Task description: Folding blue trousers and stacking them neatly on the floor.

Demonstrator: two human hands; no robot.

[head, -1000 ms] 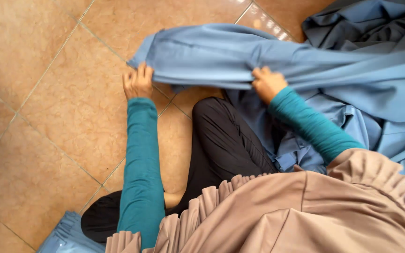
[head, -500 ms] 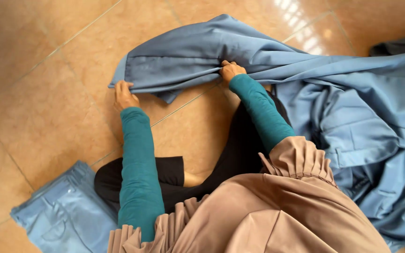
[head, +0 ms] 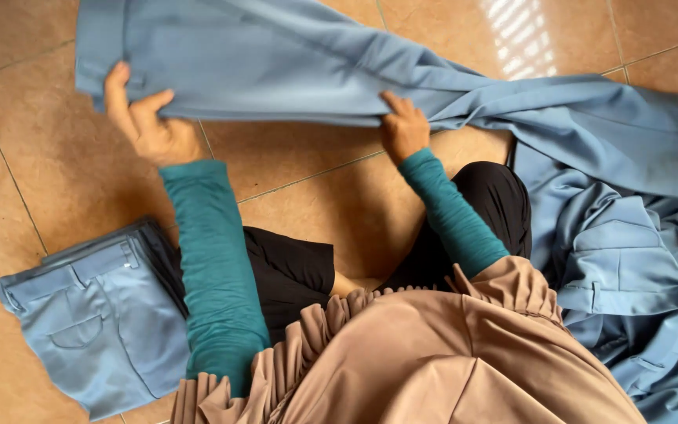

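Seen from above, a person sits on a tan tiled floor (head: 56, 173), wearing teal sleeves, black trousers and a beige pleated garment that fills the lower middle of the view.

Both hands hold a pair of blue trousers (head: 276, 63) stretched across the top of the view, lying partly flat on the floor. The left hand (head: 147, 126) grips the near edge close to the waistband end, at the upper left; its fingers are closed on the cloth, with the thumb raised above the fabric. The right hand (head: 403, 129) pinches the same near edge further along, towards the middle, fingers clamped on a fold. To the right of that hand the cloth bunches and runs into a loose pile of blue garments (head: 637, 267) heaped at the person's right side, well apart from the left hand.

At the lower left, just beside the left arm, a folded pair of blue trousers (head: 96, 322) lies flat on top of a darker folded piece, forming a small neat stack.

Judging by this layout, the folding work looks to be at an early stage: a couple of pieces appear finished and stacked, one is spread out in the hands and not yet folded, and the unfolded heap on the right looks larger than the stack.
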